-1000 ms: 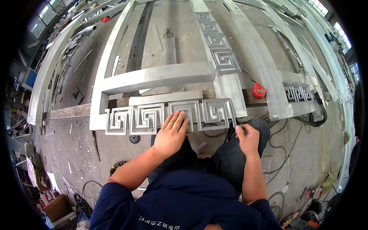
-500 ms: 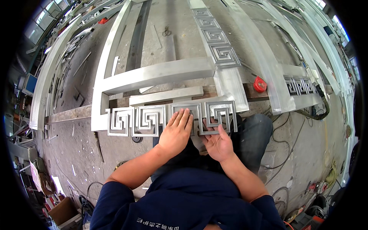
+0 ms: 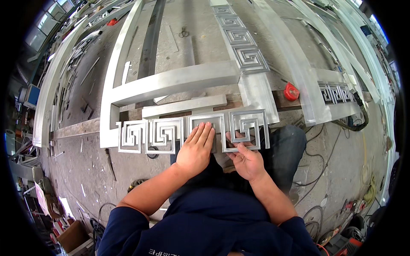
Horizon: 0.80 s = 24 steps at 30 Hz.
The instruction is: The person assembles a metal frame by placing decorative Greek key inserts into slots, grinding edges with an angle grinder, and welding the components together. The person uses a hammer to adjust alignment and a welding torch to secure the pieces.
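Fretwork strip [image 3: 206, 116] of silver-coloured squares runs crosswise before a worker in a navy shirt [image 3: 200, 226], spreading to both sides of the left hand [image 3: 195, 147]. That hand lies flat, back up, fingers straight and together, angled forward and to the right over the third square from the left; its grip is unclosed, resting on the metal rather than clasping it. Just beside it, the right hand [image 3: 247, 162] turns its palm inward, its grip half curled around the lower bar of the end square, thumb at the near side and fingers showing through the gaps. Both forearms reach forward, elbows bent outward. The left hand covers much of its square, while bars partly screen the right fingers. Just beyond the left grip lies a flat bar [image 3: 183, 106], and past that the crossbeam of a silver metal frame [image 3: 175, 81]. A red tape measure [image 3: 291, 91] sits ahead and to the right of the right grip; farther forward, a second row of fretwork [image 3: 243, 38] lines a beam. Left of the left grip, a round black disc [image 3: 152, 156] shows on the floor [image 3: 89, 166], partly hidden by the strip.
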Available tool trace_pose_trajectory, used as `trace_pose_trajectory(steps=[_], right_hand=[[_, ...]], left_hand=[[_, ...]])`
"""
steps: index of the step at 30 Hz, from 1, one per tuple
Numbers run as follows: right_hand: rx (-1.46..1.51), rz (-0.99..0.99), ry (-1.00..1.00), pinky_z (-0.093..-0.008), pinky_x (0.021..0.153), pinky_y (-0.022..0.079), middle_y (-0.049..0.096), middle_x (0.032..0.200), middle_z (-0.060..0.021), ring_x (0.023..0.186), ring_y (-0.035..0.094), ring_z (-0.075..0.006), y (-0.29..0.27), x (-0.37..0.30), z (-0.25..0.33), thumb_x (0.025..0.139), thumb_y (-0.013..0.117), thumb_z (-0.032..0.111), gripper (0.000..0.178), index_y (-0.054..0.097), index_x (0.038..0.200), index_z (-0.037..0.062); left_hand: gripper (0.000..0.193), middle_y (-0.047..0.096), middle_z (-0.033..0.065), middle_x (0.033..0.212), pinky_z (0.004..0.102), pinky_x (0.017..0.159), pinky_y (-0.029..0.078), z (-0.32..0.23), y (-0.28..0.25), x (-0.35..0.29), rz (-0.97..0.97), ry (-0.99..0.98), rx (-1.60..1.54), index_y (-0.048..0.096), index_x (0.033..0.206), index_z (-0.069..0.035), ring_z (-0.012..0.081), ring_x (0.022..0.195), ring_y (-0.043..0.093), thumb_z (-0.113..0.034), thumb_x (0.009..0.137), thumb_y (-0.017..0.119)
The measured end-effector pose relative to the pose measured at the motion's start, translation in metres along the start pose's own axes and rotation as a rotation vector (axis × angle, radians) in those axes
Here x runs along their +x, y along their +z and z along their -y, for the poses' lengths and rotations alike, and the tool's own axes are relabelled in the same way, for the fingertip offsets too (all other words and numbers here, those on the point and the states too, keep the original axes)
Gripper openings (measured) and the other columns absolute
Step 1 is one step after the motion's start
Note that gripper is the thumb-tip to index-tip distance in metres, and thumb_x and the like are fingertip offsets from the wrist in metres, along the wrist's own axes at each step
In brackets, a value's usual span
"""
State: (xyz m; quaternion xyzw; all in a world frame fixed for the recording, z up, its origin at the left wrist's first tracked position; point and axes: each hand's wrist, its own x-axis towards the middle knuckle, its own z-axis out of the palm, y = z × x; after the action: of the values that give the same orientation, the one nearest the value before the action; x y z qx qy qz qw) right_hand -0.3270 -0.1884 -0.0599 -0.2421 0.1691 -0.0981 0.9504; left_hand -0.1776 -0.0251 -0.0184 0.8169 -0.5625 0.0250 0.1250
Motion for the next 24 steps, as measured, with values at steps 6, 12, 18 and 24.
trace_pose_trajectory(steps=[6,12,18,24], right_hand=[[-0.012,-0.03,-0.006,-0.0432,0.111,0.046,0.058,0.15,-0.0109,0.13,0.06,-0.0241,0.008,-0.002,0.002,0.105,0.053,0.008,0.046,0.051,0.151,0.0088],[-0.062,-0.041,-0.013,-0.0436,0.111,0.046,0.059,0.149,-0.0115,0.13,0.06,-0.0241,0.013,-0.002,0.005,0.103,0.054,0.008,0.047,0.052,0.15,0.0097],[-0.019,-0.036,-0.013,-0.0435,0.112,0.045,0.059,0.149,-0.0109,0.133,0.057,-0.0241,0.014,0.0,0.006,0.103,0.056,0.01,0.045,0.054,0.148,0.0105],[0.032,-0.082,0.014,-0.0445,0.112,0.045,0.061,0.146,-0.0106,0.134,0.057,-0.0241,0.0,0.004,0.001,0.103,0.059,0.014,0.044,0.054,0.146,0.0115]], left_hand=[[0.065,0.05,0.0265,0.152,0.0477,0.121,0.038,0.001,0.001,0.0,-0.032,0.022,0.025,0.054,0.14,0.008,0.0399,0.142,0.049,-0.007,0.078,0.066],[0.06,0.05,0.0276,0.152,0.0473,0.121,0.037,0.001,0.002,0.0,-0.022,0.036,0.07,0.054,0.141,0.01,0.0394,0.142,0.05,-0.011,0.085,0.059],[0.064,0.051,0.0268,0.151,0.0469,0.12,0.038,0.003,-0.001,0.001,-0.028,0.04,0.067,0.055,0.14,0.008,0.039,0.142,0.05,-0.011,0.08,0.064],[0.081,0.04,0.0237,0.16,0.0493,0.126,0.028,0.003,-0.015,0.001,0.1,0.009,-0.019,0.045,0.149,0.005,0.0366,0.151,0.036,-0.024,0.08,0.075]])
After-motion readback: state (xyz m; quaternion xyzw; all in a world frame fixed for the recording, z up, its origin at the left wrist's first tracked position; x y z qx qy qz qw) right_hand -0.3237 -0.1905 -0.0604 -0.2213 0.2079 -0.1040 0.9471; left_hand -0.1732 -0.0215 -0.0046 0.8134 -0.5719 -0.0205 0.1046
